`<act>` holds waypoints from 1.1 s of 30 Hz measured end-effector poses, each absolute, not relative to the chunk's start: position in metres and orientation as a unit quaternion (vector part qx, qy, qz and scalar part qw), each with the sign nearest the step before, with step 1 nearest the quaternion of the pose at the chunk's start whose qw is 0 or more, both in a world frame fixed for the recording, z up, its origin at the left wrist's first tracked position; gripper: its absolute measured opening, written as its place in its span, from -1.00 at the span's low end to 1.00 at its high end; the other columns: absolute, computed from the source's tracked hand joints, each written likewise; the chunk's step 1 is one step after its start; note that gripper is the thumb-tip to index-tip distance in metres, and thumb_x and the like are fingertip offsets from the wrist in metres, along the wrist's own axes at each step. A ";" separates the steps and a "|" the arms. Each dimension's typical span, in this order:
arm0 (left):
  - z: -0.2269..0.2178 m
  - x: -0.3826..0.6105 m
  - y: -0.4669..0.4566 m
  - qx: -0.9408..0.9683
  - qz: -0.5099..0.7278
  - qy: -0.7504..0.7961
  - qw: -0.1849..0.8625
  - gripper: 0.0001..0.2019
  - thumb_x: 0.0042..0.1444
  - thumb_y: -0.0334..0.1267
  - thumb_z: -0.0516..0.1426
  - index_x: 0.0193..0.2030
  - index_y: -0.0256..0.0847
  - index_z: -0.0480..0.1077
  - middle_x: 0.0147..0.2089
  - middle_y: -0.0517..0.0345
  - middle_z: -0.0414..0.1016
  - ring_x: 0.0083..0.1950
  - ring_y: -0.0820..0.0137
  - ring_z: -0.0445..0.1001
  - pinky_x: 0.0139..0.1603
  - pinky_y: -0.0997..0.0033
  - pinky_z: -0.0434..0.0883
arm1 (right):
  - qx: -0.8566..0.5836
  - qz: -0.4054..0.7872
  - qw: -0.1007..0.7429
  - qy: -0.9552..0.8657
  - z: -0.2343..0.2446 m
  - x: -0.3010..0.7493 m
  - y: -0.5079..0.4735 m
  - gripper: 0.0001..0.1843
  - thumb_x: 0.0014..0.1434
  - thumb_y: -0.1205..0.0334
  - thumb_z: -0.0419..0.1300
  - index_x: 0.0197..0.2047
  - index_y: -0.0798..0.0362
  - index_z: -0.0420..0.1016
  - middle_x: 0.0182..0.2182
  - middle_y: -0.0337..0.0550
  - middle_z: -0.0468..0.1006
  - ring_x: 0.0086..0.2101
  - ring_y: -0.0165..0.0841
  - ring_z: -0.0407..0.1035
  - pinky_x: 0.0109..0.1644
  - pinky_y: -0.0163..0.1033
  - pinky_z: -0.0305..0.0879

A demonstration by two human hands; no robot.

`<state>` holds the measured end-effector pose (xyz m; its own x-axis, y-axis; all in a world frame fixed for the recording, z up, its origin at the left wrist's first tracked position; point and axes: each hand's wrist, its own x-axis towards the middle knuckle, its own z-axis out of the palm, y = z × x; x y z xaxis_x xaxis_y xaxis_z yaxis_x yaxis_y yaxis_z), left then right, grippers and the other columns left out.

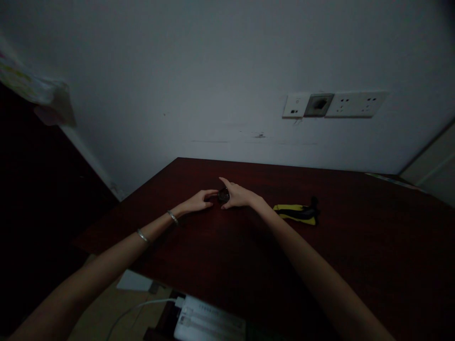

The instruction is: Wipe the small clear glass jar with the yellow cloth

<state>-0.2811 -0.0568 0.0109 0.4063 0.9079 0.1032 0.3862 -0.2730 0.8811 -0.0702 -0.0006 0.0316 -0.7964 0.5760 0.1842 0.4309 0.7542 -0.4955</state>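
blackish object (223, 195) lies between parted left hand (196, 202) and right hand (239, 194), its clasp unclear.

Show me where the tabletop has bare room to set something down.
Bare tabletop shows between the left forearm and right forearm, nearer than the hands. Another patch lies right of the right forearm, nearer than the yellow-and-black object, though it's dark there. It's crowded where the left hand and right hand meet at a small dark object.
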 end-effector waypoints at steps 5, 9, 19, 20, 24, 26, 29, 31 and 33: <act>0.009 -0.283 -0.056 0.736 0.310 0.444 0.407 -0.38 -0.16 -0.55 0.11 0.15 -0.27 0.27 0.23 -0.14 0.29 0.24 0.16 0.28 0.27 -0.02 0.15 | -0.271 0.223 0.171 -0.920 0.026 -0.072 0.001 0.29 -0.25 0.09 0.42 0.37 0.12 -0.30 0.19 0.28 0.21 0.14 0.03 0.19 0.10 0.03 0.21; 0.007 -0.283 -0.055 0.735 0.306 0.450 0.404 -0.37 -0.16 -0.55 0.11 0.16 -0.29 0.26 0.24 -0.15 0.27 0.25 0.15 0.27 0.27 -0.01 0.15 | -0.270 0.226 0.174 -0.919 0.022 -0.072 0.002 0.29 -0.24 0.07 0.42 0.38 0.11 -0.31 0.21 0.25 0.18 0.16 0.02 0.17 0.13 0.02 0.19; 0.012 -0.276 -0.059 0.726 0.312 0.475 0.387 -0.38 -0.19 -0.55 0.10 0.12 -0.30 0.29 0.20 -0.16 0.34 0.21 0.16 0.33 0.22 0.03 0.24 | -0.280 0.236 0.175 -0.914 0.021 -0.067 -0.001 0.32 -0.23 -0.06 0.40 0.37 0.16 -0.34 0.23 0.32 0.12 0.19 0.04 0.11 0.15 0.05 0.17; 0.012 -0.275 -0.060 0.725 0.317 0.478 0.381 -0.39 -0.20 -0.55 0.10 0.11 -0.30 0.31 0.17 -0.15 0.37 0.19 0.16 0.35 0.21 0.04 0.27 | -0.279 0.236 0.175 -0.914 0.021 -0.066 -0.002 0.33 -0.23 -0.09 0.39 0.38 0.15 -0.36 0.24 0.30 0.12 0.19 0.03 0.11 0.15 0.05 0.16; 0.013 -0.271 -0.059 0.711 0.362 0.507 0.325 -0.48 -0.18 -0.55 0.05 0.02 -0.32 0.38 0.07 -0.11 0.48 0.10 0.19 0.44 0.16 0.07 0.32 | -0.274 0.227 0.169 -0.919 0.025 -0.059 -0.008 0.39 -0.25 -0.18 0.38 0.38 0.16 -0.42 0.25 0.32 0.08 0.21 0.04 0.08 0.16 0.07 0.14; 0.017 -0.269 -0.058 0.699 0.396 0.524 0.283 -0.51 -0.16 -0.55 0.02 -0.01 -0.32 0.40 0.04 -0.09 0.49 0.08 0.22 0.45 0.17 0.09 0.31 | -0.279 0.215 0.168 -0.921 0.031 -0.050 -0.012 0.36 -0.23 -0.21 0.36 0.38 0.15 -0.39 0.25 0.31 0.08 0.20 0.05 0.08 0.16 0.09 0.14; 0.028 -0.263 -0.054 0.681 0.444 0.535 0.229 -0.56 -0.13 -0.54 -0.02 -0.06 -0.33 0.42 -0.01 -0.06 0.52 0.03 0.27 0.47 0.17 0.12 0.31 | -0.295 0.185 0.172 -0.921 0.045 -0.023 -0.018 0.13 -0.09 -0.15 0.31 0.37 0.05 -0.21 0.24 0.19 0.16 0.18 0.03 0.12 0.16 0.10 0.13; 0.037 -0.257 -0.051 0.670 0.470 0.538 0.201 -0.61 -0.11 -0.52 -0.01 -0.12 -0.31 0.44 -0.07 -0.03 0.54 0.00 0.27 0.48 0.15 0.13 0.33 | -0.310 0.159 0.172 -0.921 0.056 0.003 -0.022 -0.09 0.03 -0.07 0.25 0.34 0.00 -0.04 0.21 0.09 0.23 0.16 -0.02 0.16 0.17 0.06 0.13; 0.047 -0.248 -0.048 0.661 0.493 0.537 0.177 -0.65 -0.11 -0.51 -0.01 -0.19 -0.29 0.46 -0.11 0.00 0.55 -0.02 0.27 0.48 0.12 0.14 0.35 | -0.331 0.134 0.169 -0.919 0.065 0.033 -0.026 -0.21 0.08 0.00 0.22 0.31 0.00 0.05 0.18 0.06 0.28 0.14 -0.05 0.20 0.18 0.02 0.13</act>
